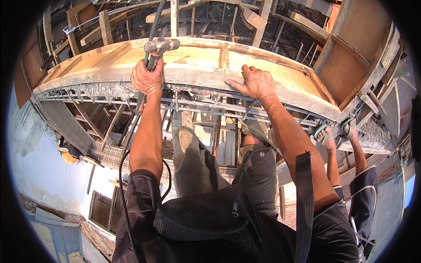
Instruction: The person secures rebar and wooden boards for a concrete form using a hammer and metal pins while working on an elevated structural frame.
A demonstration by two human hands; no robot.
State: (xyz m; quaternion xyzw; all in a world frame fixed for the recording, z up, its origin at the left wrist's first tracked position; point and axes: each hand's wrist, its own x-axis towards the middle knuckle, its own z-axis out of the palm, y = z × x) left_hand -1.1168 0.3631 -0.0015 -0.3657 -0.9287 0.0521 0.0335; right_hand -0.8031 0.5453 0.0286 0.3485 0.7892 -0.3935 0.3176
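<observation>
A long wooden form spans the scene beneath both hands, its pale board just beyond the grip and its grey, crusted near edge right under the palms. A blue wall lies well to the left of the left hand and lower down. Brown panels stand well to the right of the right hand. Steel bars run along the form on the body side of both hands. Trousers show between the forearms, nearer the body than the bars. To the right of the right forearm are another person's legs. A black strap crosses in front of that same forearm, well below the hand. Beside the left fist runs a dark rod, rising beyond it and showing again at the wrist; I cannot tell whether the fingers wrap it too. The right hand rests on the form's edge, thumb spread away from the fingers. The left hand is curled tightly round the handle of a hammer, whose head sits just beyond the fist and overlaps the rod in view. Green sandals are right of the right wrist, lower down
</observation>
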